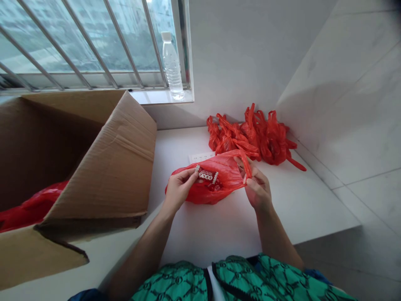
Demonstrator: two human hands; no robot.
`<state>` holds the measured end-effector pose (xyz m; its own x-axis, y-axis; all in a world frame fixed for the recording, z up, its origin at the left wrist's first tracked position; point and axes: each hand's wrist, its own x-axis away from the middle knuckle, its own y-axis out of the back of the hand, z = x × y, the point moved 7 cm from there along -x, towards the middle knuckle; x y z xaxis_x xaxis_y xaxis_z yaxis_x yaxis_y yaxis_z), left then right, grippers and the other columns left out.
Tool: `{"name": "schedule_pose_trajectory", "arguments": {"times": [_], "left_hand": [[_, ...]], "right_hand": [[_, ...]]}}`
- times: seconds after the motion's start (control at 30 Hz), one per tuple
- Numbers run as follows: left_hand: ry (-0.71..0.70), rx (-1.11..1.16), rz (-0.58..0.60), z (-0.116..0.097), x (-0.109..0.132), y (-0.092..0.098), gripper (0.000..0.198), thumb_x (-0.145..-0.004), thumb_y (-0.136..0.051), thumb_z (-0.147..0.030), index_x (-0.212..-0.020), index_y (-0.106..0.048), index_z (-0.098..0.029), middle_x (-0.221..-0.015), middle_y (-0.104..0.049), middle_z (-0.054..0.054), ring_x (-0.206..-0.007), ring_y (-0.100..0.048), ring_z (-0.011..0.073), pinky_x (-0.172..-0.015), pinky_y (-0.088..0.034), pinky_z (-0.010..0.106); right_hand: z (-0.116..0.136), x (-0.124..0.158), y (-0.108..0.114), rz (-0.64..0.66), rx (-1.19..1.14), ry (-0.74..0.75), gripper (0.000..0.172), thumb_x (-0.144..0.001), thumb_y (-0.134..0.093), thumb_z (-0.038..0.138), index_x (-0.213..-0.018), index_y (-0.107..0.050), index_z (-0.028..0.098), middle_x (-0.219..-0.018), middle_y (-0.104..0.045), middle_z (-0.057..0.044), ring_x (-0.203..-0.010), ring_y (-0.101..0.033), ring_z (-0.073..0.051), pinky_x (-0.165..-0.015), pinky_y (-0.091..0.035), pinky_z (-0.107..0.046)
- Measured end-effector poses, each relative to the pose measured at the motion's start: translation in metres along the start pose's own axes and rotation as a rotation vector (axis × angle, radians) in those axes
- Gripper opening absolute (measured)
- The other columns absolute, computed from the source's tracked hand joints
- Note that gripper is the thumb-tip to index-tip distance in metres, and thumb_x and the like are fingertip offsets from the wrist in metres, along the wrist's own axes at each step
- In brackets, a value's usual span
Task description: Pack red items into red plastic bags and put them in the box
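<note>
A red plastic bag (200, 196) lies on its side above the white tabletop, stretched between my two hands. My right hand (258, 188) is closed on its handle end, at the right. At the bag's left end, my left hand (180, 186) pinches with thumb and fingers at the corner of a small dark packet (206, 174). The packet bears white print and checkered edges and shows against the red plastic. Whether it lies inside the bag or on top of it, I cannot tell.
Several knotted red bags (250, 133) are piled against the back wall. On the left stands a large open cardboard box (125, 159) with red plastic (34, 205) inside. A clear water bottle (172, 67) is on the windowsill. A white printed card (200, 157) peeks out behind the bag.
</note>
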<state>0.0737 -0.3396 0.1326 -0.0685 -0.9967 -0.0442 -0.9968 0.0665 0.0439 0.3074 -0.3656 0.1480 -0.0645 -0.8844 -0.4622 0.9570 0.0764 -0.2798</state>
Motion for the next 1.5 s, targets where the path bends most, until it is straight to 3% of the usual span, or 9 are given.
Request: {"name": "schedule_pose_trajectory", "arguments": {"times": [0.33, 0.47, 0.57, 0.67, 0.87, 1.0, 1.23, 1.5], "left_hand": [[-0.041, -0.052, -0.009, -0.002, -0.002, 0.002, 0.034, -0.086, -0.067, -0.044, -0.101, -0.076, -0.015, -0.076, -0.075, 0.004, -0.075, -0.072, 0.0195, -0.079, -0.057, 0.03], [-0.106, -0.167, -0.013, -0.001, -0.003, 0.004, 0.034, -0.09, -0.062, -0.044, -0.104, -0.075, -0.017, -0.096, -0.077, 0.007, -0.087, -0.072, 0.0219, -0.082, -0.057, 0.032], [-0.235, -0.45, -0.029, -0.007, -0.002, 0.003, 0.033, -0.093, -0.057, -0.041, -0.116, -0.07, -0.02, -0.116, -0.072, 0.006, -0.109, -0.067, 0.0242, -0.096, -0.051, 0.036], [-0.306, -0.682, 0.027, -0.006, -0.003, -0.011, 0.031, -0.096, -0.052, -0.036, -0.118, -0.069, -0.022, -0.124, -0.069, 0.006, -0.116, -0.063, 0.0241, -0.102, -0.047, 0.039], [-0.34, -0.943, 0.248, 0.008, -0.022, -0.059, 0.023, -0.093, -0.056, -0.03, -0.103, -0.073, -0.019, -0.111, -0.072, 0.01, -0.11, -0.062, 0.0278, -0.098, -0.048, 0.042], [-0.322, -1.03, 0.296, 0.015, -0.033, -0.07, 0.024, -0.091, -0.056, -0.028, -0.1, -0.071, -0.012, -0.099, -0.073, 0.012, -0.099, -0.066, 0.028, -0.089, -0.05, 0.038], [-0.313, -0.756, 0.35, -0.004, -0.018, -0.053, 0.025, -0.088, -0.058, -0.022, -0.109, -0.072, -0.023, -0.102, -0.073, 0.006, -0.089, -0.069, 0.0216, -0.077, -0.052, 0.03], [-0.611, -0.637, 0.126, -0.055, 0.022, -0.018, 0.023, -0.092, -0.051, -0.015, -0.09, -0.073, -0.023, -0.103, -0.068, 0.004, -0.097, -0.064, 0.017, -0.087, -0.05, 0.029]], "right_hand": [[0.0, 0.0, 0.002, 0.0, -0.006, -0.002, 0.023, -0.08, -0.07, 0.036, -0.065, -0.056, 0.024, -0.138, -0.057, 0.001, -0.137, -0.045, -0.033, -0.108, -0.04, -0.055], [0.003, 0.0, 0.001, 0.008, -0.039, 0.021, 0.023, -0.081, -0.069, 0.031, -0.064, -0.055, 0.023, -0.142, -0.054, 0.001, -0.138, -0.043, -0.033, -0.109, -0.038, -0.055], [0.005, 0.001, 0.001, -0.002, -0.019, 0.036, 0.025, -0.08, -0.069, 0.032, -0.063, -0.054, 0.023, -0.144, -0.052, 0.002, -0.138, -0.043, -0.033, -0.111, -0.037, -0.055], [0.007, 0.002, 0.002, -0.014, 0.004, 0.054, 0.026, -0.079, -0.07, 0.032, -0.063, -0.053, 0.022, -0.147, -0.05, 0.003, -0.137, -0.045, -0.034, -0.111, -0.036, -0.055], [0.012, 0.003, 0.003, -0.005, 0.039, 0.101, 0.024, -0.079, -0.068, 0.027, -0.063, -0.051, 0.022, -0.146, -0.049, 0.001, -0.137, -0.044, -0.034, -0.113, -0.033, -0.056], [0.014, 0.004, 0.006, -0.029, 0.075, 0.093, 0.026, -0.08, -0.067, 0.029, -0.063, -0.048, 0.022, -0.147, -0.048, 0.001, -0.138, -0.042, -0.034, -0.113, -0.032, -0.057], [0.017, 0.004, 0.01, -0.051, 0.143, 0.093, 0.029, -0.081, -0.067, 0.034, -0.063, -0.047, 0.023, -0.147, -0.048, 0.003, -0.136, -0.044, -0.034, -0.114, -0.031, -0.057], [0.017, 0.003, 0.01, -0.063, 0.123, 0.104, 0.027, -0.08, -0.067, 0.033, -0.063, -0.049, 0.023, -0.147, -0.048, 0.003, -0.137, -0.044, -0.033, -0.113, -0.032, -0.056]]}}
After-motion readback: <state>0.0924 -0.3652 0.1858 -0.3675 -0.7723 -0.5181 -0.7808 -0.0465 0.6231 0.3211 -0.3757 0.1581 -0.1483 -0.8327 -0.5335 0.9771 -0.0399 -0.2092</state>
